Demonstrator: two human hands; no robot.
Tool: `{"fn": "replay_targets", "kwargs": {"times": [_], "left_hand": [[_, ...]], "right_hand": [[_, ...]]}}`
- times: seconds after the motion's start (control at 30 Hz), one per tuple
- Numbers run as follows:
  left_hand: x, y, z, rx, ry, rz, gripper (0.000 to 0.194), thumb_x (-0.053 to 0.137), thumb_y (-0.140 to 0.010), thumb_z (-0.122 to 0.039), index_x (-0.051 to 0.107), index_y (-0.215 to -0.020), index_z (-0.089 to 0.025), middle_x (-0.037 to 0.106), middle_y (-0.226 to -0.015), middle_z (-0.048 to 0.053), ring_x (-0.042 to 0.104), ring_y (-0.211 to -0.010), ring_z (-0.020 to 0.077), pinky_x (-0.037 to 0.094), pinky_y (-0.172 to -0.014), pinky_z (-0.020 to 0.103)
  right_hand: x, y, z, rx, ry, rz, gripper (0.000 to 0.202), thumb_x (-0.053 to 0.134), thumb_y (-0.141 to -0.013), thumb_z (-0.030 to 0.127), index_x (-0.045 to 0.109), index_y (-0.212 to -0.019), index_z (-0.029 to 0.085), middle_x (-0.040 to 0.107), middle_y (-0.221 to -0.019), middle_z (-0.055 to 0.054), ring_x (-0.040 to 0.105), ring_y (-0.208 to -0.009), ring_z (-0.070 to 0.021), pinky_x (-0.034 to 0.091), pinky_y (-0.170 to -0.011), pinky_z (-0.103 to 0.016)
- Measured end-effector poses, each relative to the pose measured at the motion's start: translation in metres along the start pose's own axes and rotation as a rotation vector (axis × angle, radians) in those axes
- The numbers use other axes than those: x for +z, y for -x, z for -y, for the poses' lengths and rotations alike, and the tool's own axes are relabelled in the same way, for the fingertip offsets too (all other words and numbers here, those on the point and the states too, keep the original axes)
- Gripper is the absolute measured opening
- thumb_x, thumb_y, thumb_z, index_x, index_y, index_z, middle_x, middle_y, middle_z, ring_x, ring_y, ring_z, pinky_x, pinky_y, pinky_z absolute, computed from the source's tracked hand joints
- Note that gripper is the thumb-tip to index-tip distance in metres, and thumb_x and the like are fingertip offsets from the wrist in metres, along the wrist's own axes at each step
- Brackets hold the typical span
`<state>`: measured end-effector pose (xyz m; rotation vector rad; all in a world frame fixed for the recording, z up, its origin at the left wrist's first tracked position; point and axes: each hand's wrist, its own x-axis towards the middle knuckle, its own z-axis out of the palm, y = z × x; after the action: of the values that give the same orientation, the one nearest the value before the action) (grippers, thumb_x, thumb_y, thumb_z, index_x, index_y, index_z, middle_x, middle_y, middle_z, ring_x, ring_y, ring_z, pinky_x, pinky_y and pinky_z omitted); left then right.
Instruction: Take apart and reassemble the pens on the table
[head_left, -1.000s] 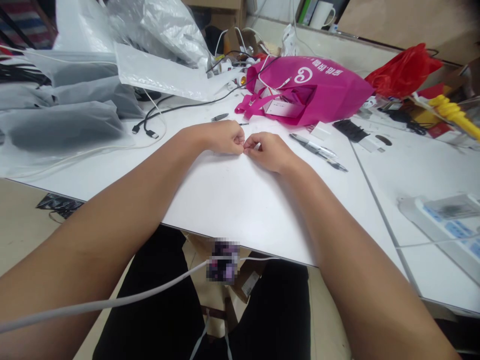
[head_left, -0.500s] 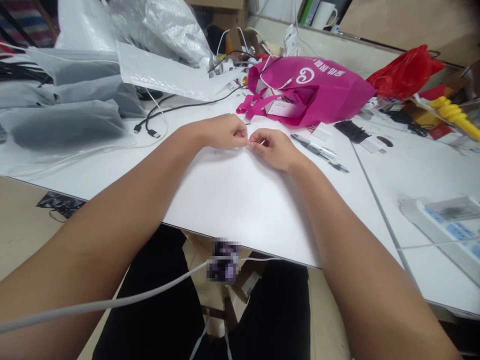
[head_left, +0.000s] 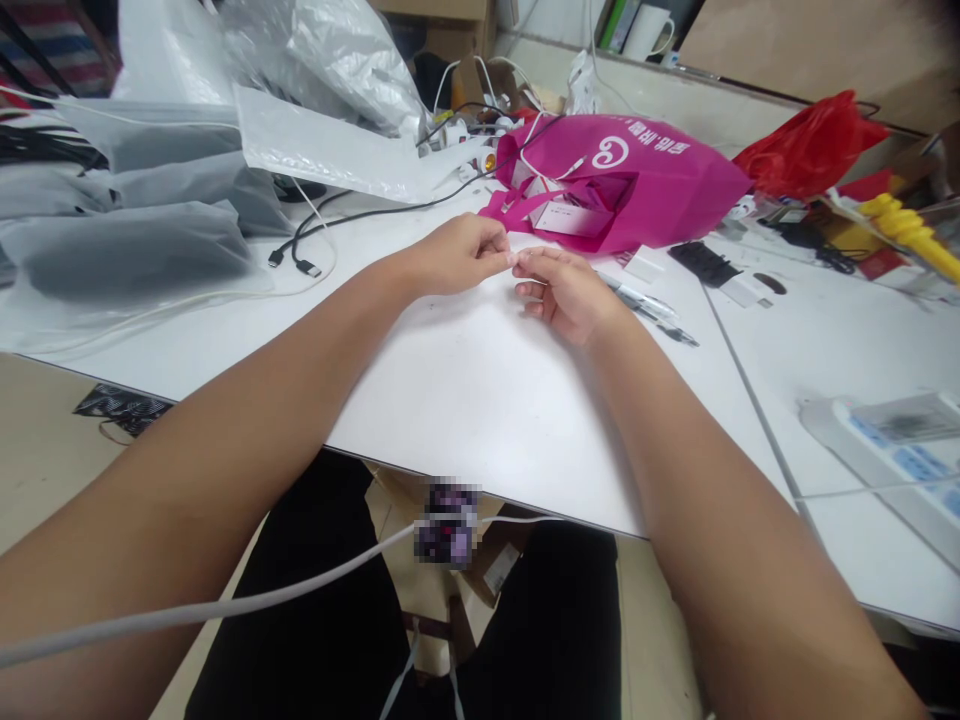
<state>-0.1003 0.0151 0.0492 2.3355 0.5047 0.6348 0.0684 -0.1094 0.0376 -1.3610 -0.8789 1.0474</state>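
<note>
Over the white table [head_left: 480, 400] my two hands meet at the fingertips, in front of the magenta bag [head_left: 675, 195]. My left hand [head_left: 469, 252] is closed, thumb and fingers pinched together. The thumb and forefinger of my right hand [head_left: 566, 290] are pinched too, touching the left fingertips, while its other fingers are loosely curled. Whatever lies between the fingertips is too small or hidden to make out. Just right of my right hand lies a pen [head_left: 649, 305], partly covered by it.
Grey plastic pouches [head_left: 135, 250] and two black cable plugs [head_left: 296, 262] lie at left. A red plastic bag [head_left: 814, 145] is at back right, near a yellow twisted object [head_left: 907, 230]. A white device [head_left: 892, 450] sits at right. A white cable [head_left: 262, 600] crosses above my lap.
Both hands have shifted slightly right and away from me. The lower fingers of my right hand have loosened, and that hand now covers part of the pen.
</note>
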Motion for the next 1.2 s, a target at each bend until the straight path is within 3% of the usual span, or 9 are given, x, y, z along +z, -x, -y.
{"fn": "replay_targets", "kwargs": {"times": [0.2, 0.37, 0.63, 0.8, 1.03, 1.2], "left_hand": [[0.006, 0.001, -0.003, -0.016, -0.036, -0.030, 0.019, 0.079, -0.097, -0.024, 0.065, -0.084, -0.023, 0.057, -0.076, -0.001, 0.052, -0.076, 0.0182, 0.039, -0.076, 0.036], [0.003, 0.003, -0.008, -0.001, -0.064, -0.033, 0.026, 0.079, -0.093, -0.022, 0.058, -0.077, -0.024, 0.050, -0.071, -0.003, 0.051, -0.076, 0.0183, 0.039, -0.077, 0.036], [0.007, 0.003, -0.007, -0.023, -0.071, -0.073, 0.021, 0.079, -0.093, -0.026, 0.062, -0.081, -0.024, 0.053, -0.072, -0.002, 0.051, -0.074, 0.0174, 0.039, -0.074, 0.035], [0.013, 0.000, -0.004, -0.020, -0.055, -0.104, 0.024, 0.079, -0.096, -0.029, 0.061, -0.082, -0.024, 0.055, -0.075, -0.002, 0.052, -0.076, 0.0179, 0.041, -0.076, 0.035], [0.013, -0.001, 0.001, 0.016, 0.021, -0.100, 0.033, 0.062, -0.115, -0.043, 0.066, -0.088, -0.025, 0.060, -0.080, 0.002, 0.059, -0.084, 0.0215, 0.046, -0.082, 0.035], [0.013, 0.002, -0.002, 0.026, 0.035, -0.048, 0.036, 0.062, -0.117, -0.047, 0.065, -0.090, -0.024, 0.062, -0.083, 0.003, 0.065, -0.096, 0.0240, 0.049, -0.090, 0.033]], "right_hand": [[0.004, -0.001, -0.002, 0.025, -0.057, 0.000, 0.014, 0.083, -0.089, 0.026, 0.069, -0.086, 0.023, 0.072, -0.090, -0.001, 0.064, -0.069, -0.0107, 0.043, -0.051, -0.022], [0.003, -0.005, -0.001, 0.009, -0.024, -0.158, 0.021, 0.080, -0.096, 0.029, 0.063, -0.084, 0.025, 0.071, -0.088, -0.001, 0.062, -0.067, -0.0115, 0.042, -0.050, -0.023], [0.000, 0.000, 0.001, -0.008, -0.029, -0.211, 0.014, 0.084, -0.091, 0.030, 0.071, -0.094, 0.025, 0.081, -0.108, -0.003, 0.067, -0.077, -0.0128, 0.046, -0.053, -0.023], [0.001, -0.006, -0.004, -0.047, 0.007, -0.233, 0.020, 0.087, -0.092, 0.036, 0.070, -0.095, 0.026, 0.080, -0.107, -0.003, 0.069, -0.079, -0.0131, 0.046, -0.054, -0.023], [-0.029, -0.033, -0.010, -0.189, -0.002, -0.447, 0.032, 0.084, -0.096, 0.052, 0.061, -0.093, 0.029, 0.072, -0.098, -0.001, 0.072, -0.081, -0.0165, 0.047, -0.053, -0.025], [-0.036, -0.038, -0.010, -0.238, 0.122, -0.316, 0.041, 0.087, -0.092, 0.065, 0.062, -0.099, 0.033, 0.070, -0.094, -0.001, 0.072, -0.082, -0.0196, 0.045, -0.054, -0.028]]}}
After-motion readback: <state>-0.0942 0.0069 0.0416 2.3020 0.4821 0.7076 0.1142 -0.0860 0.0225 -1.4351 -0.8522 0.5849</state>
